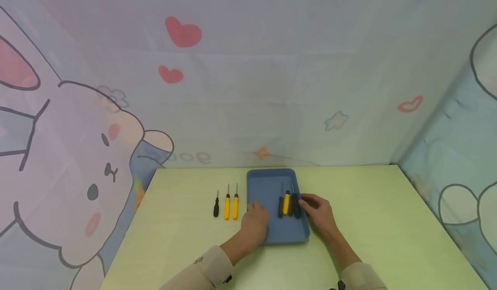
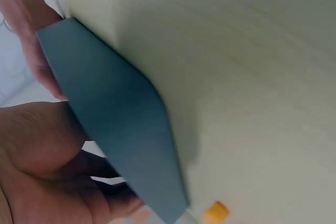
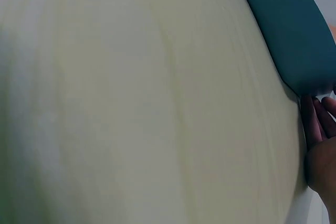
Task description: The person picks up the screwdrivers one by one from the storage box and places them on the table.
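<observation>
sleeves [image 1: 206, 270], left hand [image 1: 256, 223] over tray edge [image 1: 248, 190], right hand [image 1: 321, 214] opposite, roomy table [image 1: 384, 221]

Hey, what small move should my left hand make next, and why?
I'd probably move your left hand to the nearer yellow screwdriver: it lies on the table beside the blue tray, other screwdrivers lie inside, and your right hand is at the tray's right rim.

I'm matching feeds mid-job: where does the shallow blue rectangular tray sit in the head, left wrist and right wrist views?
Head: the shallow blue rectangular tray lies just right of centre, in the lower half.
Left wrist: the tray slants from upper left to bottom centre, outer wall facing the camera.
Right wrist: the tray shows at upper right, partly out of frame.
Shared landmark: the pale yellow-green tabletop beside it.
</observation>
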`<action>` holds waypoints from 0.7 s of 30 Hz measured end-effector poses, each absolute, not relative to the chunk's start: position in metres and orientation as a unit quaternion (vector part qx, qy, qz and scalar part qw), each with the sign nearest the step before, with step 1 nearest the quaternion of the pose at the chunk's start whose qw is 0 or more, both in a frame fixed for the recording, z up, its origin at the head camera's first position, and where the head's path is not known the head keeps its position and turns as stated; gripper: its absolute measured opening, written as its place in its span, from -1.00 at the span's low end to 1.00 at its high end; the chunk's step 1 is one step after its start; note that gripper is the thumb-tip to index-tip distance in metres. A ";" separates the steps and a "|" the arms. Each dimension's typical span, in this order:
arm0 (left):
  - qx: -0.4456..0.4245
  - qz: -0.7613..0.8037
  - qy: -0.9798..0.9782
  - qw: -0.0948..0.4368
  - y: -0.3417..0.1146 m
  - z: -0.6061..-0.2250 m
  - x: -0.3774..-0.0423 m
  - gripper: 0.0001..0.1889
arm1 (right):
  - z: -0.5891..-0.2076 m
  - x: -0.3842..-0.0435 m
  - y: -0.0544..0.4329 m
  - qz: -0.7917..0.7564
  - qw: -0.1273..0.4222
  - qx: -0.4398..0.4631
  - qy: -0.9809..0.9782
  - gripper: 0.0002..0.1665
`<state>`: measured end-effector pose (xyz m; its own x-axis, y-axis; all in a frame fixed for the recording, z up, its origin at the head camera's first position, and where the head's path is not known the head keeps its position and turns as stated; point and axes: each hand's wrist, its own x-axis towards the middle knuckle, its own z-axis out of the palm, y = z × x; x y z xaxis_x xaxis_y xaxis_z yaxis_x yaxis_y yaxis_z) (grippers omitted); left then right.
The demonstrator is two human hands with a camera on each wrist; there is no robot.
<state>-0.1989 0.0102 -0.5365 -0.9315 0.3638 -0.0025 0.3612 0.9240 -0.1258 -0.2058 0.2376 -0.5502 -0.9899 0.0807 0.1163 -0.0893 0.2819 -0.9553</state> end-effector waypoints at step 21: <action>-0.208 0.092 -0.974 0.011 0.016 -0.536 -0.203 -0.65 | -0.553 -0.206 0.238 0.611 0.063 -0.005 -0.789 -0.58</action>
<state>-0.2033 0.0163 -0.5361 -0.9133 0.4069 -0.0177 0.4030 0.8965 -0.1840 -0.2062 0.2377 -0.5528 -0.9919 0.0846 0.0943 -0.0700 0.2545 -0.9645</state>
